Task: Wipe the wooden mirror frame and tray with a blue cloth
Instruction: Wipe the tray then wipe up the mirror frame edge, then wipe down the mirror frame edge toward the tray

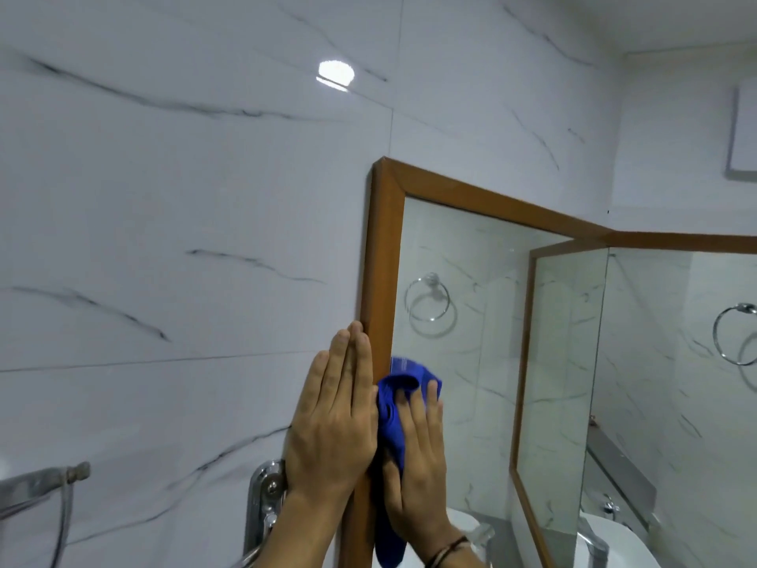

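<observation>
The wooden mirror frame [383,256] hangs on the marble wall, its left upright running down the middle of the view. My left hand [332,420] lies flat on the wall, fingers together, touching the frame's outer edge. My right hand [418,465] presses a blue cloth [395,407] against the lower part of the upright and the glass beside it. The cloth's tail hangs down past my wrist. No tray is in sight.
A second framed mirror [676,239] meets the first at the corner on the right. Towel rings [430,303] show as reflections. A chrome fitting [266,485] sits on the wall below my left hand. A white basin [614,543] lies at the lower right.
</observation>
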